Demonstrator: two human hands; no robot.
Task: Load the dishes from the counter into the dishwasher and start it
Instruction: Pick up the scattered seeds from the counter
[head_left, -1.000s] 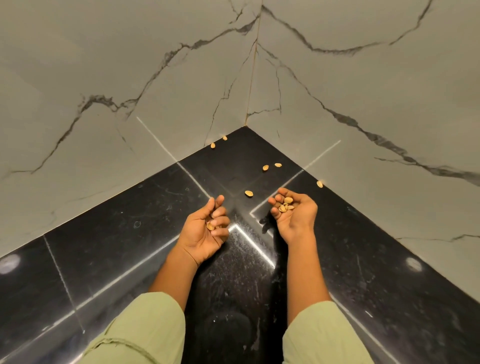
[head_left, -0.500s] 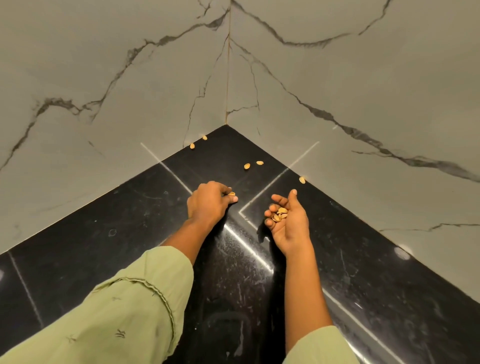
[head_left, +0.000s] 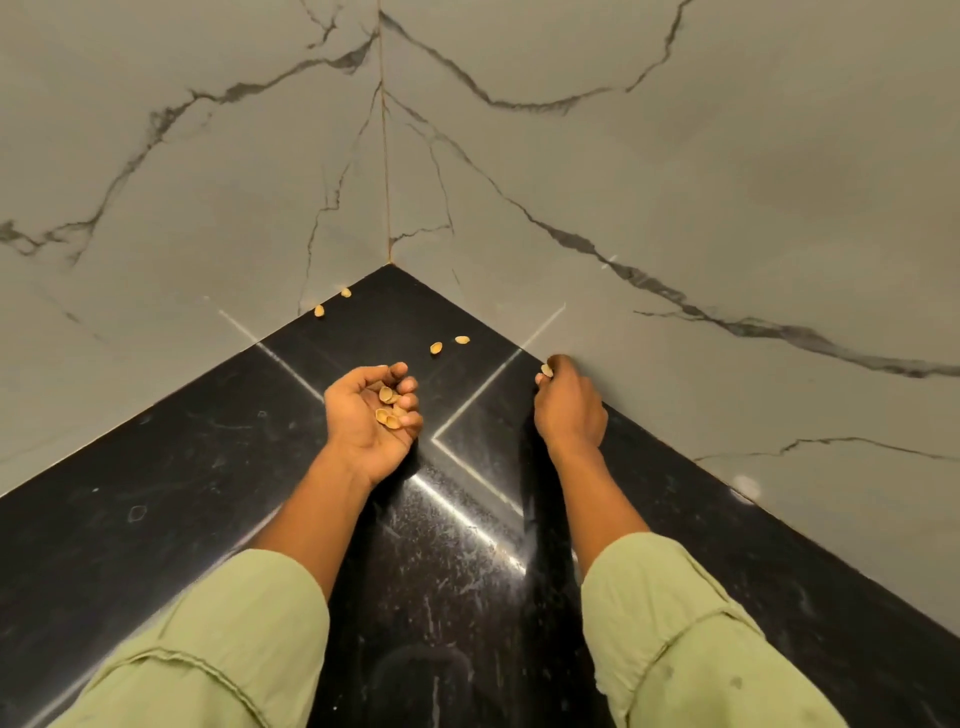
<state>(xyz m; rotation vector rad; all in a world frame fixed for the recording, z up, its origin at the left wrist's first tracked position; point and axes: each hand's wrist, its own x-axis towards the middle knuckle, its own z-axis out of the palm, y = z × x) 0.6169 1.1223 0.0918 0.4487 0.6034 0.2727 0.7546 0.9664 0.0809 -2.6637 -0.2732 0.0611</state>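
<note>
No dish or dishwasher is in view. My left hand (head_left: 363, 421) is turned palm up over the black counter (head_left: 197, 499), its fingers curled round a few tan nut shells (head_left: 387, 410). My right hand (head_left: 571, 410) is palm down at the foot of the right wall, and its fingertips pinch one shell (head_left: 546, 370). Two loose shells (head_left: 448, 344) lie on the counter between my hands and the corner. Two more shells (head_left: 331, 302) lie against the left wall near the corner.
Grey marble-look walls (head_left: 675, 208) meet in a corner and close the counter on the left and right. The glossy black top shows bright light streaks and smudges. My green sleeves (head_left: 691, 639) fill the lower corners of the view.
My left hand picked a shell off the counter and turned palm up. My right hand, which cupped shells palm up, turned over and reached right to the shell by the wall.
</note>
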